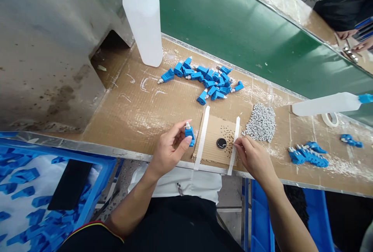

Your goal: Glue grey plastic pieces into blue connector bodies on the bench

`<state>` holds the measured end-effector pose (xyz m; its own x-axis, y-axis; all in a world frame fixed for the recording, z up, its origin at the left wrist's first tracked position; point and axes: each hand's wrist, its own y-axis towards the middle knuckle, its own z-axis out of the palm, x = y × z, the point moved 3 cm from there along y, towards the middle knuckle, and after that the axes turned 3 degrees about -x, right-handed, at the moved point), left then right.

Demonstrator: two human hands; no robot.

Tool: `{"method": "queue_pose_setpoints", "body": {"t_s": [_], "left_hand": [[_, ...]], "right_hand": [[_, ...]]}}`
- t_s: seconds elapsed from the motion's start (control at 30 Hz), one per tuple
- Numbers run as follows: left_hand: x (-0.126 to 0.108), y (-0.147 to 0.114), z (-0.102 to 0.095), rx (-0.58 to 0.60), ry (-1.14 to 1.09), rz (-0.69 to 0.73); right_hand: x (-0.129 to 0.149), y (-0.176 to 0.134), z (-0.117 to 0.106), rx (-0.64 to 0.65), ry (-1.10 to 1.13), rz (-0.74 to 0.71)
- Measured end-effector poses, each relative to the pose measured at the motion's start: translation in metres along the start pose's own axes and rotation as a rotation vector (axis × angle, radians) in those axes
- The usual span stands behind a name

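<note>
My left hand (170,149) is closed around a small blue plastic part (189,133) with a white tip pointing up. Over the right strip of white tape on a cardboard pad (214,127), the fingers of my right hand (253,155) are pinched together. Whatever they hold, if anything, is too small to make out. Tiny dark pieces (227,132) lie scattered on the pad, just left of those fingertips. Beside them sits a round black lidless-looking disc or dish (222,143). A heap of small grey pieces (260,123) lies beyond my right hand.
Behind the pad is a pile of blue parts (212,79); more blue parts (309,154) lie at right. A white bottle (145,26) stands at back left, another bottle (326,104) lies near a tape roll (330,119). A blue bin (100,182) holds a phone-like black slab (70,184). A co-worker's hands (355,40) show across the partition.
</note>
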<state>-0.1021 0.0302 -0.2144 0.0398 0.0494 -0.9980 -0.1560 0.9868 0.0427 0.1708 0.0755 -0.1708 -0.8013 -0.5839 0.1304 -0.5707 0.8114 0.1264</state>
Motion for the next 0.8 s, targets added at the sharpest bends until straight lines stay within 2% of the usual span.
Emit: {"method": "queue_pose_setpoints", "body": {"t_s": [0.27, 0.4, 0.53, 0.63, 0.7, 0.8], "left_hand": [[0.000, -0.001, -0.001, 0.003, 0.011, -0.018], [-0.002, 0.000, 0.000, 0.031, -0.006, -0.012], [-0.004, 0.000, 0.002, 0.132, -0.100, -0.019], [-0.004, 0.000, 0.003, 0.186, -0.123, -0.021], [-0.004, 0.000, 0.003, 0.196, -0.121, -0.025], [-0.004, 0.000, 0.003, 0.187, -0.105, -0.020]], "right_hand": [[-0.002, 0.004, -0.002, -0.002, -0.012, 0.012], [0.003, 0.005, -0.016, -0.082, 0.102, 0.067], [0.031, 0.009, -0.028, -0.235, 0.343, 0.132], [0.063, 0.017, -0.024, -0.343, 0.573, 0.156], [0.083, 0.025, -0.016, -0.365, 0.701, 0.158], [0.104, 0.037, -0.003, -0.328, 0.820, 0.139]]}}
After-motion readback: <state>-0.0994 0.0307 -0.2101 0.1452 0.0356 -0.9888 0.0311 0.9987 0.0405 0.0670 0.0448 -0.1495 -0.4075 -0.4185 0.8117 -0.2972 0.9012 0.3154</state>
